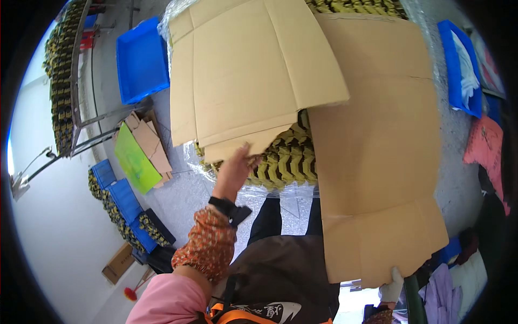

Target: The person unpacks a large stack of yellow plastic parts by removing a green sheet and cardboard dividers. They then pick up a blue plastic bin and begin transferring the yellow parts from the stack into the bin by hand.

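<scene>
A creased cardboard sheet (pixel 237 65) lies over the left part of a stack of olive-and-black moulded parts (pixel 286 162). My left hand (pixel 236 167), bare with a black band at the wrist, has its fingers closed at that sheet's near flap. A second, larger cardboard sheet (pixel 377 135) covers the right part of the stack and hangs toward me past its near edge. At its lower right edge, my right hand (pixel 392 286) in a pale glove grips the cardboard; some of its fingers are hidden.
Clear plastic film (pixel 197 162) wraps the stack's sides. A blue tray (pixel 143 59) stands at far left, near a metal rack (pixel 75 81) of similar parts. Flattened cardboard (pixel 154 146), a green sheet (pixel 135 156) and blue boxes (pixel 124 200) lie left. Another blue bin (pixel 458 70) holds white cloth at right.
</scene>
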